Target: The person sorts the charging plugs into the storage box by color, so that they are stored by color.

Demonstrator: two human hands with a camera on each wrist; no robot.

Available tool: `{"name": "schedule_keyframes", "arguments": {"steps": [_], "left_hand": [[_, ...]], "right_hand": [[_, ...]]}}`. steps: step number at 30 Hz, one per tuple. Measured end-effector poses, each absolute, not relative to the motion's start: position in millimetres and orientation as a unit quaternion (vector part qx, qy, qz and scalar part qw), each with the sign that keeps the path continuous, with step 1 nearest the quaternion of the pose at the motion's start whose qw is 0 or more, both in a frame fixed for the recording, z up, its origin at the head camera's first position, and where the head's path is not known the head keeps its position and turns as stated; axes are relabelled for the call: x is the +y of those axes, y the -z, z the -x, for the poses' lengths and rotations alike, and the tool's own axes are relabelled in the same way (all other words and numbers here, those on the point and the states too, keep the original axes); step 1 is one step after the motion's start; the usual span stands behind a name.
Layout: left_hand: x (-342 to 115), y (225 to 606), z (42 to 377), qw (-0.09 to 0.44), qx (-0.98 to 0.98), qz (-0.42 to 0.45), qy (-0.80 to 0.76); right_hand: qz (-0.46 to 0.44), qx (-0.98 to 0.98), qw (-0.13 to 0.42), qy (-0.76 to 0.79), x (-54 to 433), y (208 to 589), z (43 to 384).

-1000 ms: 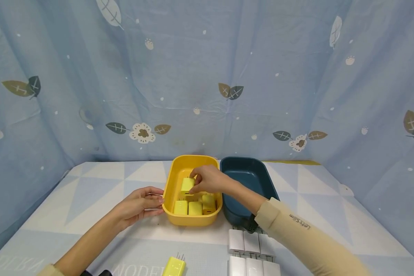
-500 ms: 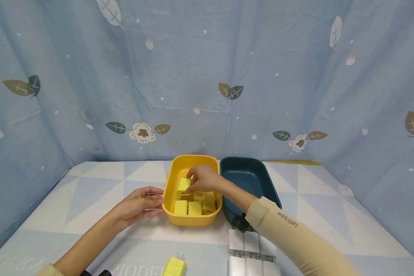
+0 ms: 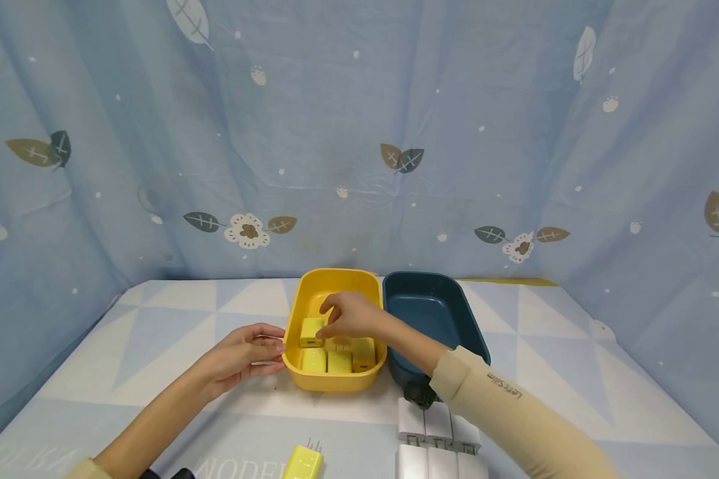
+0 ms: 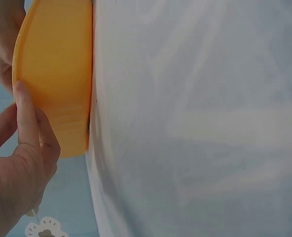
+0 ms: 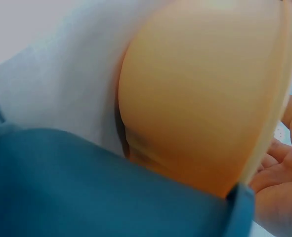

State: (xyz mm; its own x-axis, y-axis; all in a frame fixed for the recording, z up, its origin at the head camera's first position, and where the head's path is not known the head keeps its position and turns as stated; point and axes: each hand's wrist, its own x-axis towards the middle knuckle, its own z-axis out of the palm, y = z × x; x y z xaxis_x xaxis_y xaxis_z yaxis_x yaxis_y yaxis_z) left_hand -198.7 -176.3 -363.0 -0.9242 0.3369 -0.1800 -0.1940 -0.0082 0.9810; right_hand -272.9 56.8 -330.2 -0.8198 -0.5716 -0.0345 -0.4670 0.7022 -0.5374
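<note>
In the head view my left hand (image 3: pixel 248 352) steadies the left side of a yellow box (image 3: pixel 302 296), its fairly straight fingers against the outer wall near the rim. The left wrist view has a fingertip right at that rim. My right hand (image 3: pixel 353 315) is inside the box, thumb and forefinger apart. Its thumb tip overlaps the right edge of a yellow plug charger (image 3: pixel 311 332), which stands behind a front row of yellow chargers (image 3: pixel 339 362). Another charger is partly covered beneath the hand. In the right wrist view, the box wall hides the right fingers.
A dark blue box (image 3: pixel 431 313) stands against the yellow box's right side, under the right forearm. Several white plug chargers (image 3: pixel 427 436) lie in rows in front of it. One yellow charger (image 3: pixel 303 462) lies at the front edge of view. A patterned curtain (image 3: pixel 359 133) hangs behind.
My right hand has moved slightly left and down in the yellow box. The charger is lower and further left, and the fingers no longer overlap it as much. My left hand is unmoved.
</note>
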Motion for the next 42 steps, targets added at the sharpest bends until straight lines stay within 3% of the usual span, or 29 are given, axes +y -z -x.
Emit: {"name": "schedule_keyframes", "arguments": {"steps": [13, 20, 29, 42], "left_hand": [[-176, 362, 199, 0.191, 0.677, -0.050, -0.709], [-178, 363, 201, 0.195, 0.677, -0.052, -0.707], [-178, 363, 203, 0.195, 0.682, -0.063, -0.703], [-182, 358, 208, 0.207, 0.707, -0.097, -0.670]], "right_hand": [[0.315, 0.890, 0.104, 0.312, 77, 322, 251], [0.319, 0.880, 0.079, 0.342, 85, 313, 224], [0.364, 0.855, 0.106, 0.353, 92, 306, 183], [0.472, 0.853, 0.138, 0.177, 91, 328, 147]]}}
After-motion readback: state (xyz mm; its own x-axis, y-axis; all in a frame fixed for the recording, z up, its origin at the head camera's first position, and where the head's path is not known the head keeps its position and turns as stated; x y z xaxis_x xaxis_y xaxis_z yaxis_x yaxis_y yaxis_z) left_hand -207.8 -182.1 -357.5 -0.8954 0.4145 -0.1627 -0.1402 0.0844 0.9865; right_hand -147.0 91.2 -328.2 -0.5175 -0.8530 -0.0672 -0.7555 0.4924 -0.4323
